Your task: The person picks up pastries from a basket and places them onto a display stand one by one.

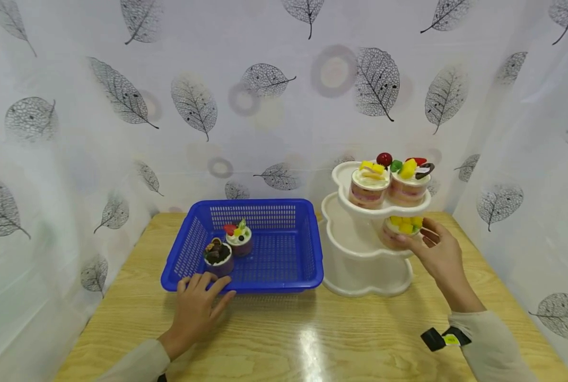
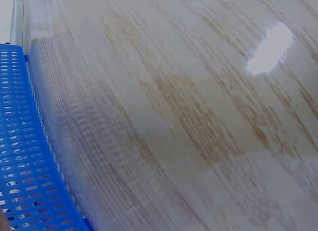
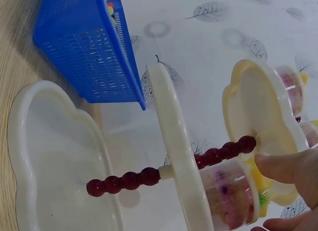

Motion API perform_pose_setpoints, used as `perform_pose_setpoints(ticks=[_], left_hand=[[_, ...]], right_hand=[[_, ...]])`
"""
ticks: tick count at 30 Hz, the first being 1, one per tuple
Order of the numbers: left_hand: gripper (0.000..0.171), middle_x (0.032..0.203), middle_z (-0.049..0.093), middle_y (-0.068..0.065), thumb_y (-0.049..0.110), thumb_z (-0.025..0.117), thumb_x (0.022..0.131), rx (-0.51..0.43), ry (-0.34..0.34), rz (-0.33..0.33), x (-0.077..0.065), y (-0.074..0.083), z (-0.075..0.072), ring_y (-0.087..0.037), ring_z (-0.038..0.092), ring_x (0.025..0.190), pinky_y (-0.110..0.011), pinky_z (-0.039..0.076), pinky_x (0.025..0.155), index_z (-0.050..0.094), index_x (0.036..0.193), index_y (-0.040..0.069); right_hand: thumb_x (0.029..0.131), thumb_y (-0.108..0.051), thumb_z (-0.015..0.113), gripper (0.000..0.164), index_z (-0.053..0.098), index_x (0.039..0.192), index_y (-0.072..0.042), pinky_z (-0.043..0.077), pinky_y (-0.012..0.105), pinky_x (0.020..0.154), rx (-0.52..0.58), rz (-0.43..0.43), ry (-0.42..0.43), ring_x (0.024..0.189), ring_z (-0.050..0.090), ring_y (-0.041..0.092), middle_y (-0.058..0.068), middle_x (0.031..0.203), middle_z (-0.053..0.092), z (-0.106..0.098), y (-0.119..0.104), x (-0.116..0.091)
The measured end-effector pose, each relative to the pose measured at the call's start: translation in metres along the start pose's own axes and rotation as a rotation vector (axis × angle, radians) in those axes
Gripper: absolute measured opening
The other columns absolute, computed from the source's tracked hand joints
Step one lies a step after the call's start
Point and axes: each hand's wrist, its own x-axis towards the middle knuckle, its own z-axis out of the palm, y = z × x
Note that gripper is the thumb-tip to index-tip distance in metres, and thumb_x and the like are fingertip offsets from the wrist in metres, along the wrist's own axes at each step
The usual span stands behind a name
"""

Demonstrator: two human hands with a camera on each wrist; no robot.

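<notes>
My right hand [image 1: 442, 255] is round a fruit-topped dessert cup [image 1: 392, 236] on the middle tier of a white stand [image 1: 355, 225]. Its thumb lies across the cup's front and the fingers are at the far right side. Yellow cubes and a bit of green top this cup, and the right wrist view shows its pink layers [image 3: 229, 195] against the tier. My left hand [image 1: 195, 306] rests on the front rim of a blue basket [image 1: 269, 288], fingers relaxed. Inside the basket sit a chocolate-topped cup [image 1: 218, 258] and a fruit-topped cup [image 1: 239, 242].
On the top tier stand two more cups, one with yellow slices [image 1: 369, 184] and one with mixed fruit [image 1: 409, 185]. Dark red beads [image 3: 130, 181] form the post between tiers. A leaf-print curtain [image 1: 274, 132] encloses the wooden table [image 1: 264, 339] at the back and sides.
</notes>
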Motion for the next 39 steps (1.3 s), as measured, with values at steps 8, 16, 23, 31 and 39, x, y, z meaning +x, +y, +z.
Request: perform_pose_setpoints(ticks=[8,16,23,31,39], left_hand=[[0.038,0.088,0.061,-0.005,0.050,0.056,0.091,0.001,0.000,0.002,0.000,0.000,-0.001,-0.027,0.056,0.084,-0.053,0.034,0.078,0.071,0.105,0.018],[0.045,0.088,0.060,-0.004,0.056,0.047,0.094,0.002,-0.006,-0.002,0.000,-0.001,0.000,-0.026,0.055,0.084,-0.053,0.035,0.079,0.070,0.105,0.020],[0.039,0.088,0.060,-0.004,0.052,0.052,0.093,0.002,0.003,0.009,0.000,-0.001,0.001,-0.027,0.055,0.083,-0.053,0.035,0.078,0.070,0.104,0.020],[0.044,0.089,0.060,-0.004,0.055,0.047,0.095,0.005,-0.002,-0.004,0.000,0.001,-0.001,-0.027,0.055,0.084,-0.054,0.035,0.079,0.070,0.104,0.019],[0.046,0.089,0.060,-0.004,0.056,0.044,0.096,0.009,-0.012,-0.005,-0.001,0.000,-0.001,-0.027,0.055,0.084,-0.054,0.035,0.079,0.069,0.105,0.019]], right_hand=[[0.089,-0.025,0.069,0.077,0.027,0.149,-0.001,0.037,0.018,0.101,0.071,-0.075,0.066,0.131,0.041,0.031,0.021,0.148,0.035,0.002,-0.024,-0.026],[0.083,0.005,0.070,0.063,0.039,0.139,0.007,0.041,0.011,0.093,0.361,-0.281,0.024,0.113,0.053,0.003,0.000,0.128,0.052,0.024,-0.063,-0.056],[0.079,0.008,0.072,0.065,0.044,0.137,0.006,0.041,0.018,0.098,0.353,-0.420,-0.120,0.120,0.051,0.009,0.011,0.132,0.052,0.071,-0.092,-0.066],[0.079,-0.008,0.078,0.064,0.048,0.136,-0.003,0.042,0.040,0.101,0.332,-0.439,-0.277,0.127,0.048,0.028,0.013,0.136,0.051,0.137,-0.116,-0.055],[0.080,-0.021,0.078,0.064,0.049,0.135,-0.004,0.044,0.045,0.097,0.195,-0.436,-0.356,0.122,0.051,0.030,0.016,0.133,0.052,0.206,-0.124,-0.034]])
